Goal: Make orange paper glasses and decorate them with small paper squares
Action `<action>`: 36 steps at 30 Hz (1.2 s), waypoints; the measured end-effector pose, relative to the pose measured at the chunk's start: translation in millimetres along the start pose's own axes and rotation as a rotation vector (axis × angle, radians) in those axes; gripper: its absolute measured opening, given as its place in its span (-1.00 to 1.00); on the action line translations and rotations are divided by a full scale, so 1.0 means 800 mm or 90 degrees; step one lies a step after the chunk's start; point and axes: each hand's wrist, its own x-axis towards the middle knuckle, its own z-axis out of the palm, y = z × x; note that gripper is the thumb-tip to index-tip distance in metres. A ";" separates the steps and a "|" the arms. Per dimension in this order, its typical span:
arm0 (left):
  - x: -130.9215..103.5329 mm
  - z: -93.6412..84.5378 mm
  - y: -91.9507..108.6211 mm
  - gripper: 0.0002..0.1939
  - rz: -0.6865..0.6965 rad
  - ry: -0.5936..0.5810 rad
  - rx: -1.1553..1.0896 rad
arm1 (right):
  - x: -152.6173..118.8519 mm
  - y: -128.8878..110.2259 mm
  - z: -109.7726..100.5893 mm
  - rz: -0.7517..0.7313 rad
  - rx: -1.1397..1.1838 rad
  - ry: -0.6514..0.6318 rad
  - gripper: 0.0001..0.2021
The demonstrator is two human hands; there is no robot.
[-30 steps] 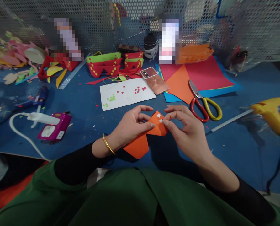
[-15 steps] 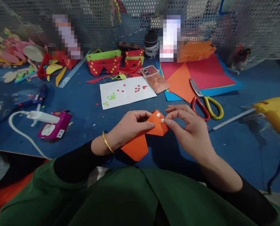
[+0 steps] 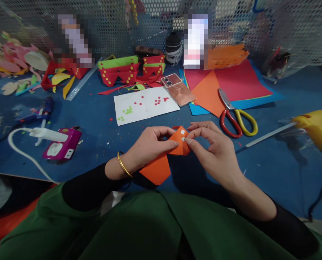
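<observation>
My left hand (image 3: 149, 146) is closed on a folded piece of orange paper (image 3: 157, 171), the thumb lying across its front. Two small white paper squares (image 3: 182, 132) show on the paper's upper right part, one above the other. With thumb and forefinger pinched together, my right hand (image 3: 216, 153) touches the lower white square at the paper's right side. The pinching fingertips hide part of that edge. Beyond my hands lies a white sheet (image 3: 147, 108) scattered with tiny red and green paper squares.
Red-and-yellow-handled scissors (image 3: 238, 117) lie right of my hands, near a yellow glue gun (image 3: 314, 130). Coloured paper sheets (image 3: 247, 83) and a phone (image 3: 179, 90) lie behind. Red paper masks (image 3: 119, 76) stand at the back. A purple power adapter (image 3: 62, 144) sits left.
My right fingertips have moved slightly left with the lower white square, which now sits further in on the orange paper, below the other square. My left hand keeps its hold.
</observation>
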 end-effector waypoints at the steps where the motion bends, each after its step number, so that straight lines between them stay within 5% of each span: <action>1: 0.000 0.000 0.000 -0.85 0.000 0.000 -0.003 | 0.000 0.000 0.001 0.001 0.000 0.004 -0.88; 31: 0.000 0.004 0.001 -0.89 -0.003 -0.005 -0.023 | -0.002 -0.001 0.005 0.005 -0.026 -0.002 -0.89; 36: 0.001 0.000 0.001 -0.87 -0.005 0.007 -0.040 | -0.002 -0.008 -0.003 0.027 -0.005 0.052 -0.95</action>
